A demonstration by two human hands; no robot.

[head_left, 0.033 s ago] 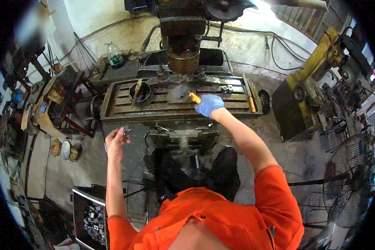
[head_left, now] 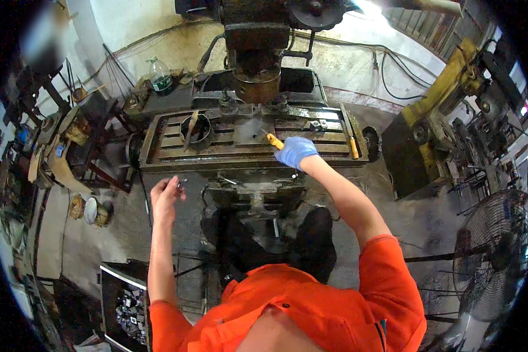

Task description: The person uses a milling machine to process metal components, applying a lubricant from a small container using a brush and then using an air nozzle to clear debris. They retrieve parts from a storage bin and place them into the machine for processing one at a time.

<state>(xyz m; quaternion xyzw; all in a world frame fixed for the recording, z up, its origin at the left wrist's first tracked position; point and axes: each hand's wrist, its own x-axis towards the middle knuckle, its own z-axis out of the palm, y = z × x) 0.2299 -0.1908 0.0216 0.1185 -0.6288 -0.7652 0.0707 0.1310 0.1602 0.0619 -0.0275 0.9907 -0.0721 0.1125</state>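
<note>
My right hand (head_left: 296, 153), in a blue glove, is closed around a yellow tool (head_left: 274, 141) over the front of the slotted machine table (head_left: 229, 154). The tool's tip points left, toward a greyish, hazy patch near the middle of the table; its exact kind is unclear. Bare and off the table's front left, my left hand (head_left: 165, 196) pinches a small metal piece (head_left: 182, 182) between thumb and fingertips. Most of that piece is hidden. On the table's left stands a dark round pot (head_left: 202, 130) with a brush (head_left: 191, 128) across it.
A small metal block (head_left: 318, 125) and a yellow-handled tool (head_left: 354, 148) lie on the table's right side. The machine head (head_left: 257, 82) hangs over the back. At lower left is a bin (head_left: 105, 293) of small metal parts; a fan (head_left: 490, 258) stands at right.
My left hand has risen slightly with the small metal piece. My right hand stays almost in place, still holding the yellow tool.
</note>
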